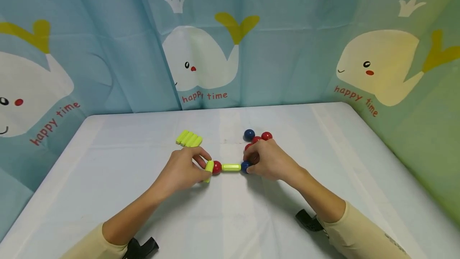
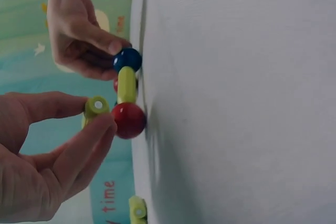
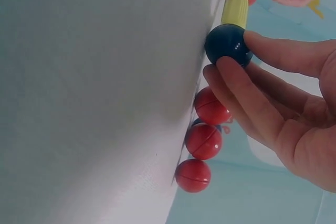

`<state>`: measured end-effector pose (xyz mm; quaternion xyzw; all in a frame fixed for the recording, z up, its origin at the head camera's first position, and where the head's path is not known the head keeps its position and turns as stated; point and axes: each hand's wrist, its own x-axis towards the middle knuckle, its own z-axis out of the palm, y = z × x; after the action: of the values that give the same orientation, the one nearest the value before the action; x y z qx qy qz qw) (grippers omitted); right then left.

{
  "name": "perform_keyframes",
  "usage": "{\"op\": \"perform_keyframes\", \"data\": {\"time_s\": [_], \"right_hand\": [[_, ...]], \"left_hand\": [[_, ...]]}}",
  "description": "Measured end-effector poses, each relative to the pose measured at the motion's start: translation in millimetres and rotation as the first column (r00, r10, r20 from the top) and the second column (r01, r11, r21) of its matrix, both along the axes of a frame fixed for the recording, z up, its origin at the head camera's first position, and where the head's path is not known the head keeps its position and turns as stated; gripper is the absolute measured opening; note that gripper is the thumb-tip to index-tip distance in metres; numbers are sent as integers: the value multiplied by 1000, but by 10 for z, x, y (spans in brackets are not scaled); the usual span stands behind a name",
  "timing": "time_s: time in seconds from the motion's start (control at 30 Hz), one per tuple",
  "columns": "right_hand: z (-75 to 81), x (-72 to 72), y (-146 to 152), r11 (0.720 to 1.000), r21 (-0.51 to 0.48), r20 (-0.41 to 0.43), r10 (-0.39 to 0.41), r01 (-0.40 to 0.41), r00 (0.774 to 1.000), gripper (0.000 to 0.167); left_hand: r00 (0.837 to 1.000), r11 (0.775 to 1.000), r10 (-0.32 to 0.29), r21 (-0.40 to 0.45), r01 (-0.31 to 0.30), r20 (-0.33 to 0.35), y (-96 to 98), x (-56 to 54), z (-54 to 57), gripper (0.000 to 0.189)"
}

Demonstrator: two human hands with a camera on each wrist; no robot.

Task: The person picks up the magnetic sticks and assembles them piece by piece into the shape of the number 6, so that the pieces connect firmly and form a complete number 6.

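Near the middle of the white table, a red ball (image 1: pixel 217 167), a yellow-green magnetic rod (image 1: pixel 231 167) and a blue ball (image 1: pixel 245 166) lie joined in a line. My right hand (image 1: pixel 271 161) pinches the blue ball (image 3: pixel 227 44) between thumb and fingers. Between thumb and fingertips, my left hand (image 1: pixel 185 169) holds a second yellow-green rod (image 2: pixel 97 106) by the red ball (image 2: pixel 129 120), crosswise to the line. A metal disc shows in that rod's end in the left wrist view. Whether it touches the red ball I cannot tell.
Several yellow-green rods (image 1: pixel 189 138) lie side by side beyond my left hand. Past the right hand are loose red balls (image 1: pixel 266 136) and a dark blue ball (image 1: pixel 249 134), partly hidden by that hand. A blue curtain (image 1: pixel 287 67) with whales hangs behind the table (image 1: pixel 118 151).
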<state>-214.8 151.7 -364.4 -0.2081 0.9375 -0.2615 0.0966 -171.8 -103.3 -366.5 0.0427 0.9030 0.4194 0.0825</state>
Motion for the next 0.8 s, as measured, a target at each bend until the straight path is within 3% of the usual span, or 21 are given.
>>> {"op": "perform_keyframes", "data": {"time_s": [0.2,0.43,0.8], "right_hand": [[2,-28,20,1000,-9,29,21,-21,999,18],[26,-71,45,1000,-1,27,32,-32,999,17],[35,-78,30,999,-18,28,50,-49,998,16]], "left_hand": [[999,999,14,45,-15,35,9,57,-75,24],[997,995,-13,97,5,76,47,66,-91,26],[996,995,-57,86,51,63,95,88,-152,29]]}}
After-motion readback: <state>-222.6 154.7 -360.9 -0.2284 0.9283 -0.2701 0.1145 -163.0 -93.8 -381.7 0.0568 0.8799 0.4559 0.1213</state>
